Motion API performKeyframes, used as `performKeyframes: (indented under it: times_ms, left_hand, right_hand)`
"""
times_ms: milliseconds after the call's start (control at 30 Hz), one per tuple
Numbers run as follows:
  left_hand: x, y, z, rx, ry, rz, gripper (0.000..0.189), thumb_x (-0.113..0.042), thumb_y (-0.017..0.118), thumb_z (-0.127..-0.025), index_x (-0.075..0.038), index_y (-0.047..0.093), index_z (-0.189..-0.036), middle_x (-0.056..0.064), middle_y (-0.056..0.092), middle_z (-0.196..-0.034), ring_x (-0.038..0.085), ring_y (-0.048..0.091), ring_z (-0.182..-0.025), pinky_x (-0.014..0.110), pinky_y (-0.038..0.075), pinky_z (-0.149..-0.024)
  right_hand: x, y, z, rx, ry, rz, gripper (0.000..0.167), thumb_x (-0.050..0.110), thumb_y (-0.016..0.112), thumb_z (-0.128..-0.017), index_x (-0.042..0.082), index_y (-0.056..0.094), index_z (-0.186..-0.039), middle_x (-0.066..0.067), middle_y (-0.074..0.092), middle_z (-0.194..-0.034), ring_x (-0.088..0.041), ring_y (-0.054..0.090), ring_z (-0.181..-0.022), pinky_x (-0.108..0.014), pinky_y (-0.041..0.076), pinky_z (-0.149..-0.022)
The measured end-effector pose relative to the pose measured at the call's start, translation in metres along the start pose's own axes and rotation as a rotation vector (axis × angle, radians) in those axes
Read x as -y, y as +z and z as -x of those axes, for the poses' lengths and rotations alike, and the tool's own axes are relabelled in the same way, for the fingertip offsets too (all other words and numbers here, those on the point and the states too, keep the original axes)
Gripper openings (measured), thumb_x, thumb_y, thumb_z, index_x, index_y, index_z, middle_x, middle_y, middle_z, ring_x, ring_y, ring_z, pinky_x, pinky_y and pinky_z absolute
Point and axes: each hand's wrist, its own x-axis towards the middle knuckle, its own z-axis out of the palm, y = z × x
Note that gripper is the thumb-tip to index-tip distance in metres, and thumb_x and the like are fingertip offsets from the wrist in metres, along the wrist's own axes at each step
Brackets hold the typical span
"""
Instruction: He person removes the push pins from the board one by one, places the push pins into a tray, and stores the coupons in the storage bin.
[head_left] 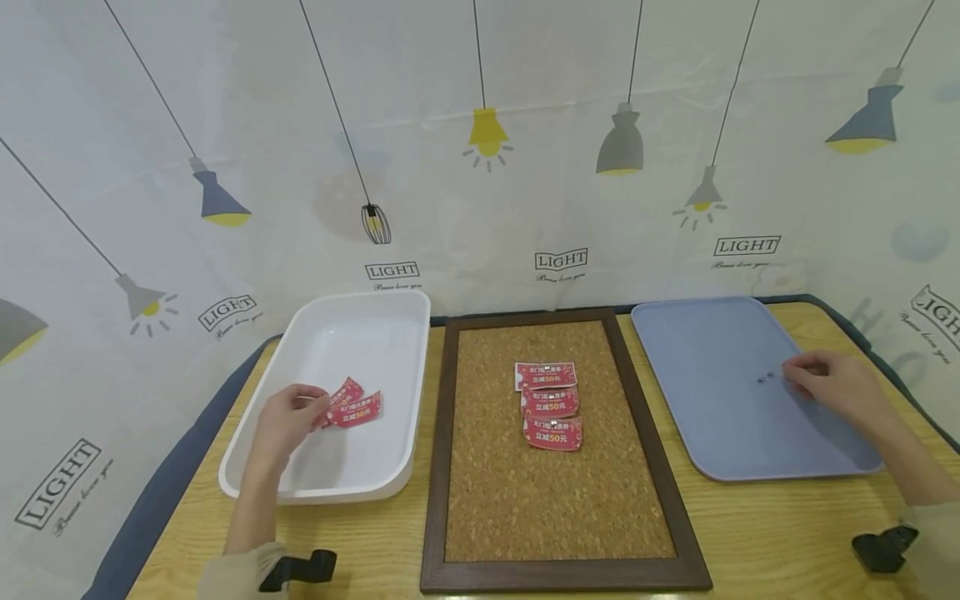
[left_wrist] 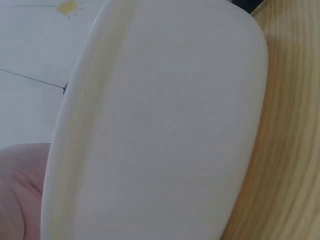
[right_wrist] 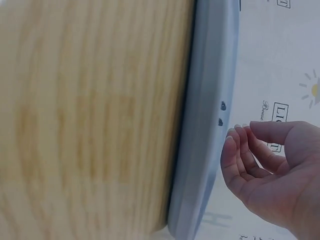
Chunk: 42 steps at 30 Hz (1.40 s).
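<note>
My left hand (head_left: 288,421) reaches into the white tray (head_left: 416,367), thumb and fingertips pinching the left edge of a red paper coupon (head_left: 358,410). Another red coupon (head_left: 348,389) lies partly beneath it. In the left wrist view the tray's side hides most of that hand. Over the blue tray (head_left: 720,333), my right hand (head_left: 828,387) has its thumb and index fingertips close together, beside two small dark pins (right_wrist: 221,114). I cannot tell whether a pin is between those fingertips.
A cork board (head_left: 558,508) in a dark wooden frame lies between the trays. Three red coupons (head_left: 551,402) are fixed on it in an overlapping column, each with a small shiny spot near its top. The wooden table (head_left: 375,542) runs underneath; a lamp-patterned curtain (head_left: 420,167) hangs behind.
</note>
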Motion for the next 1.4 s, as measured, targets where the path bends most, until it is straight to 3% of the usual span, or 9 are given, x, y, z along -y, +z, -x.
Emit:
performKeyframes:
  times_ms: [300, 633, 833, 900, 1200, 1400]
  left_hand:
    - [-0.022, 0.010, 0.012, 0.028, 0.052, 0.028, 0.034, -0.020, 0.060, -0.102, 0.005, 0.058, -0.125, 0.021, 0.062, -0.113, 0.029, 0.061, -0.097, 0.032, 0.054, -0.078]
    - [-0.044, 0.023, 0.025, 0.069, 0.157, 0.035, 0.029, -0.020, 0.062, -0.100, 0.002, 0.061, -0.119, 0.018, 0.065, -0.110, 0.030, 0.061, -0.100, 0.031, 0.051, -0.079]
    - [-0.054, 0.035, 0.031, 0.112, 0.216, 0.113, 0.026, -0.018, 0.062, -0.101, 0.002, 0.061, -0.118, 0.018, 0.067, -0.106, 0.029, 0.066, -0.095, 0.040, 0.056, -0.087]
    - [-0.057, 0.039, 0.033, 0.118, 0.242, 0.121, 0.025, -0.017, 0.062, -0.101, 0.002, 0.062, -0.117, 0.016, 0.068, -0.104, 0.026, 0.066, -0.092, 0.043, 0.051, -0.094]
    - [-0.074, 0.061, 0.045, 0.141, 0.336, 0.112, 0.017, -0.013, 0.065, -0.099, -0.001, 0.065, -0.111, 0.011, 0.068, -0.097, 0.021, 0.066, -0.084, 0.028, 0.053, -0.075]
    - [-0.084, 0.075, 0.054, 0.176, 0.394, 0.120, 0.016, -0.012, 0.066, -0.098, -0.002, 0.066, -0.110, 0.009, 0.068, -0.094, 0.022, 0.065, -0.082, 0.033, 0.054, -0.074]
  right_hand:
    - [0.017, 0.003, 0.002, 0.019, -0.092, -0.050, 0.041, 0.025, 0.056, -0.104, -0.013, 0.061, -0.119, -0.024, 0.070, -0.098, -0.004, 0.064, -0.070, -0.026, 0.053, -0.060]
    - [0.048, 0.011, 0.006, -0.024, -0.198, -0.092, 0.032, 0.019, 0.060, -0.103, -0.009, 0.064, -0.116, -0.023, 0.071, -0.098, 0.003, 0.062, -0.073, -0.022, 0.053, -0.062]
    - [0.066, 0.016, 0.006, -0.025, -0.245, -0.099, 0.027, 0.017, 0.062, -0.101, -0.006, 0.066, -0.114, -0.020, 0.071, -0.098, 0.003, 0.062, -0.075, -0.021, 0.053, -0.063]
    - [0.072, 0.018, 0.006, -0.024, -0.259, -0.099, 0.026, 0.017, 0.063, -0.101, -0.005, 0.066, -0.114, -0.019, 0.071, -0.098, 0.003, 0.063, -0.075, -0.021, 0.053, -0.063]
    - [0.103, 0.029, 0.011, 0.043, -0.303, -0.128, 0.025, 0.018, 0.061, -0.102, -0.004, 0.065, -0.115, -0.014, 0.070, -0.098, -0.002, 0.062, -0.077, -0.027, 0.054, -0.066]
    - [0.126, 0.038, 0.015, 0.065, -0.330, -0.132, 0.025, 0.022, 0.062, -0.102, 0.000, 0.067, -0.114, -0.009, 0.071, -0.095, -0.005, 0.064, -0.078, -0.026, 0.053, -0.066]
